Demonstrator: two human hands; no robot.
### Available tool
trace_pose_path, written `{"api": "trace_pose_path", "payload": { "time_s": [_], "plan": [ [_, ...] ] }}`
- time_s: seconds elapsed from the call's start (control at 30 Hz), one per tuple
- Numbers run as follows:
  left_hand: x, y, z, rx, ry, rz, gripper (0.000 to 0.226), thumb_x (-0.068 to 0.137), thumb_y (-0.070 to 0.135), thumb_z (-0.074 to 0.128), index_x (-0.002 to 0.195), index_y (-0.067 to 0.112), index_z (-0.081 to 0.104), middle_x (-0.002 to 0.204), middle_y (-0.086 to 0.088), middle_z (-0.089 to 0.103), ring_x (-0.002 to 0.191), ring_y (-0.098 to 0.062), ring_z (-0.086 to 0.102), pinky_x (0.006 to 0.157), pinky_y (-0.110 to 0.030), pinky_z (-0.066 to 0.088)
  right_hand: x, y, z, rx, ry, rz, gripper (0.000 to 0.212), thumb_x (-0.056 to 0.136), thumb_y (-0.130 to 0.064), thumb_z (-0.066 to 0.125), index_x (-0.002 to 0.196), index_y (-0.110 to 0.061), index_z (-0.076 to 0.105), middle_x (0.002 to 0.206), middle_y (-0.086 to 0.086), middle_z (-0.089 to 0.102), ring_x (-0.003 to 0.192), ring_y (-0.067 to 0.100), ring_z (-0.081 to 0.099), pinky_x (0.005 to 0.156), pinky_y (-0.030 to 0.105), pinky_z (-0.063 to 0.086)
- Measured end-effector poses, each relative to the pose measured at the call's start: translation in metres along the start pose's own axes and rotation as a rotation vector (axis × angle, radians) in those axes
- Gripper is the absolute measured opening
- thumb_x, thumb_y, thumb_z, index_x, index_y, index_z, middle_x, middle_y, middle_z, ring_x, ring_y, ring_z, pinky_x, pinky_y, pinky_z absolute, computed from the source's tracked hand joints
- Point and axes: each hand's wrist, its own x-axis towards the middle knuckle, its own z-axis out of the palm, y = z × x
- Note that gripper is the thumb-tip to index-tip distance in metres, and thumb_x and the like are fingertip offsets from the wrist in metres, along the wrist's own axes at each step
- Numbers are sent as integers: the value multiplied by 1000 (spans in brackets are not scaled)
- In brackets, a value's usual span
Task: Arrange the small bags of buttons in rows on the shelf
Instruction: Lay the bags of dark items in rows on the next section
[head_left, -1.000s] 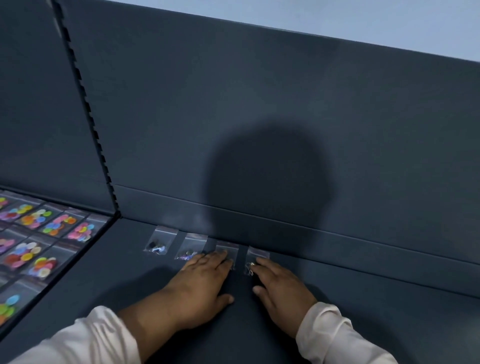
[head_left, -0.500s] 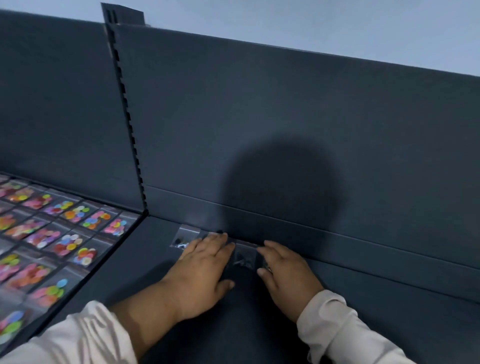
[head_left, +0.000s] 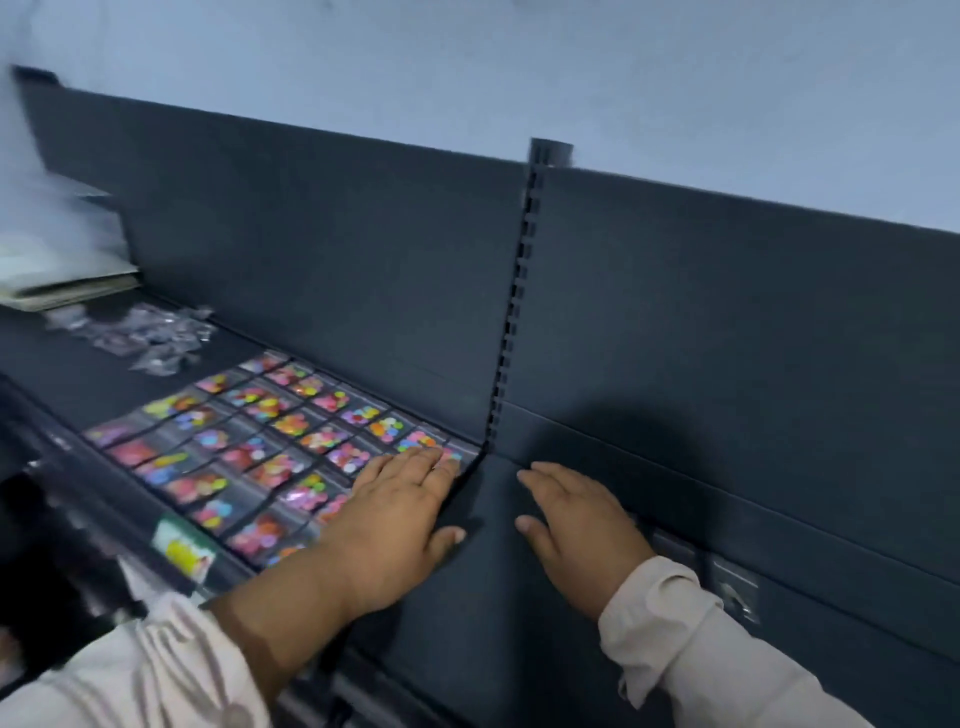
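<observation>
Rows of small clear bags of colourful buttons (head_left: 291, 447) cover the left section of the dark shelf (head_left: 488, 597). My left hand (head_left: 395, 519) lies flat with straight fingers, its fingertips over the bags nearest the shelf divider. My right hand (head_left: 582, 525) hovers or rests flat on the bare right section, fingers straight, holding nothing. A small clear bag (head_left: 735, 590) lies by the back panel to the right of my right wrist. A loose heap of clear bags (head_left: 150, 335) lies at the far left of the shelf.
A slotted upright post (head_left: 517, 312) splits the dark back panel (head_left: 727, 338) into two sections. Pale stacked paper or boxes (head_left: 57, 270) sit at the far left. A yellow-green label (head_left: 182, 545) is stuck on the shelf's front edge.
The view has swung left, so the coloured rows now fill the middle. Both hands left the row of small bags by the back panel and moved left toward the divider.
</observation>
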Motion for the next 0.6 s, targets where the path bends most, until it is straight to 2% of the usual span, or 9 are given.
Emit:
{"api": "trace_pose_path", "payload": {
  "time_s": [0.1, 0.17, 0.43, 0.6],
  "plan": [
    [-29, -57, -19, 21, 25, -78, 74, 88, 58, 34, 151, 25, 12, 158, 2, 14, 145, -15, 12, 117, -34, 5, 26, -60, 1, -1, 3, -90, 50, 96, -37, 37, 143, -23, 28, 151, -4, 28, 139, 14, 25, 116, 27, 16],
    [-47, -93, -30, 20, 34, -122, 72, 92, 53, 40, 151, 25, 11, 158, 3, 13, 145, -15, 12, 118, -35, 6, 40, -98, 3, -3, 5, -133, 49, 97, -36, 39, 142, -22, 29, 149, -4, 30, 138, 14, 27, 115, 27, 18],
    [-119, -228, -75, 79, 97, -225, 70, 92, 55, 41, 150, 24, 17, 155, 2, 23, 142, -16, 21, 115, -34, 15, 107, -241, 23, -8, 37, -273, 45, 95, -35, 37, 139, -22, 36, 143, -4, 39, 131, 18, 37, 110, 31, 28],
    [-143, -287, -95, 56, 107, -292, 69, 92, 55, 42, 149, 24, 18, 155, 3, 24, 143, -15, 20, 115, -33, 13, 142, -306, 31, 35, 34, -326, 43, 95, -30, 40, 136, -18, 40, 138, 0, 46, 127, 19, 42, 107, 34, 34]
  ]
}}
